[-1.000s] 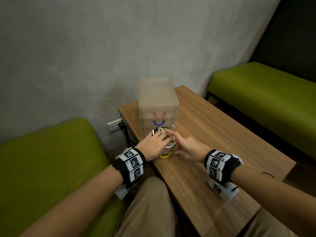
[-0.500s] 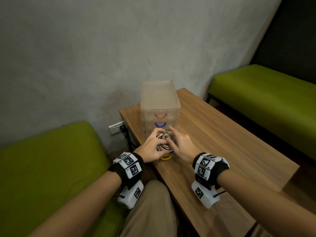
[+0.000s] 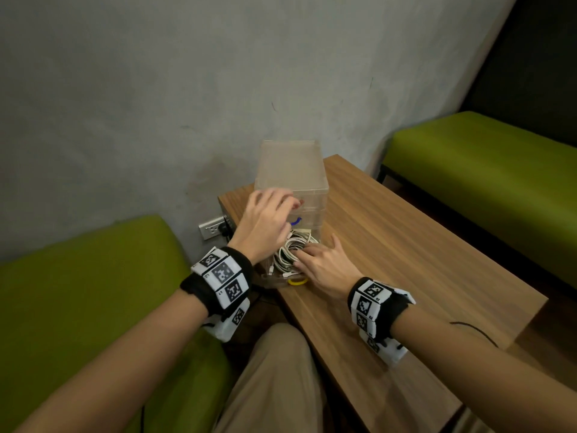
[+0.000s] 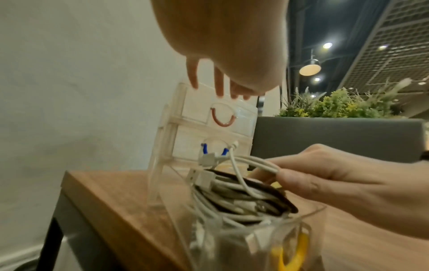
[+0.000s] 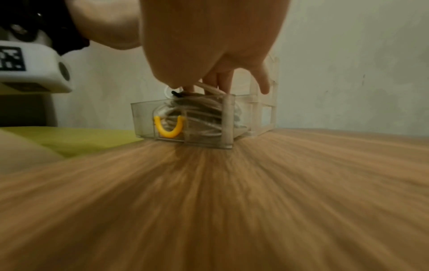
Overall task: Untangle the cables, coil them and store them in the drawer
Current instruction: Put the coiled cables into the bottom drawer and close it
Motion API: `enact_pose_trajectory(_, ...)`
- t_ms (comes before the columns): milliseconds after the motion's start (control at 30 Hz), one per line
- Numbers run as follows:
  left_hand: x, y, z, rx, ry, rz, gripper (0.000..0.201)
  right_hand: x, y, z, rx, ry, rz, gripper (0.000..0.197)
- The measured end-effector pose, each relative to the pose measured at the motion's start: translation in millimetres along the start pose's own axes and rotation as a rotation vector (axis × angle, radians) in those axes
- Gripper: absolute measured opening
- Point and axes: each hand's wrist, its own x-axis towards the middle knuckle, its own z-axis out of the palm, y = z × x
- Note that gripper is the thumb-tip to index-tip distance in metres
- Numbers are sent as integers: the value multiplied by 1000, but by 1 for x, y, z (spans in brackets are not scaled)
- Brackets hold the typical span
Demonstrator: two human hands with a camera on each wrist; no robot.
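A translucent drawer unit [image 3: 293,170] stands at the table's far left corner, and its bottom drawer [image 3: 266,274] with the yellow handle [image 3: 296,281] is pulled out. White and dark coiled cables [image 3: 290,251] fill that drawer. My right hand [image 3: 321,264] lies on the coil. In the left wrist view its thumb and forefinger pinch a white cable loop [image 4: 257,163]. My left hand [image 3: 265,217] is raised with fingers spread at the unit's upper front, above the red handle [image 4: 223,119] and blue handle [image 4: 204,149]. I cannot tell whether it touches the unit.
The wooden table [image 3: 406,260] runs right and towards me from the unit. Green benches [image 3: 78,292] [image 3: 484,170] flank it. A wall socket [image 3: 212,228] with a black plug sits low on the grey wall beside the unit. My knee is under the table's near edge.
My left hand has come off the coil and risen to the upper front of the unit. My right hand has stayed on the cables in the drawer.
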Motion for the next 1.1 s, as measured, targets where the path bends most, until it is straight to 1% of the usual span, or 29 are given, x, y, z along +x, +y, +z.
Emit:
enact_pose_trajectory(33,5,-1,2,75,39,2,43,2,-3,-1,-15,8,10,76)
enact_pose_trajectory(67,9,-2,3,133,18,-13,51,4,-4,-3,-31,24,20,71)
enact_pose_trajectory(133,15,-4,4,217,-160,-82,69,7,-7,-4,-53,47,45,59)
enact_pose_trajectory(167,17,-5,7,232,-259,-128,75,8,-9,-4,-60,46,59,55)
enact_pose_trajectory(200,18,-5,10,221,-315,-167,76,9,-10,-3,-62,54,74,52)
enact_pose_trajectory(233,18,-5,13,187,-327,-199,73,10,-13,-1,-50,69,92,50)
enact_pose_trajectory(300,20,-5,16,111,-291,-238,66,11,-18,1,11,110,121,47)
enact_pose_trajectory(367,23,-9,17,87,-251,-225,60,12,-22,4,83,90,162,41)
enact_pose_trajectory(400,24,-12,17,73,-233,-212,58,12,-23,6,124,93,180,42)
enact_pose_trajectory(433,25,-15,16,56,-220,-202,57,12,-24,8,149,114,183,48)
enact_pose_trajectory(500,28,-17,12,51,-249,-189,61,11,-26,12,141,160,156,56)
enact_pose_trajectory(567,29,-17,10,61,-307,-206,70,12,-28,13,111,106,147,54)
enact_pose_trajectory(600,29,-17,9,47,-311,-221,70,14,-28,14,101,71,161,53)
enact_pose_trajectory(667,30,-17,9,31,-284,-217,59,17,-27,13,116,51,177,51)
enact_pose_trajectory(767,32,-18,11,67,-240,-191,50,15,-27,15,143,-6,133,52)
enact_pose_trajectory(800,34,-17,8,61,-232,-199,49,14,-27,15,142,-35,122,55)
enact_pose_trajectory(833,36,-16,6,54,-244,-212,49,12,-26,14,135,-61,108,62)
enact_pose_trajectory(900,39,-15,4,73,-316,-234,50,10,-25,13,90,-88,65,84)
enact_pose_trajectory(933,39,-15,2,108,-340,-231,49,11,-24,12,45,-93,44,91)
enact_pose_trajectory(967,40,-15,0,148,-369,-222,49,13,-23,12,-2,-92,26,93)
enact_pose_trajectory(1033,40,-13,-2,202,-407,-212,48,16,-22,13,-52,-76,-9,87)
enact_pose_trajectory(1100,40,-11,-2,227,-416,-211,48,20,-25,12,-39,-71,-10,81)
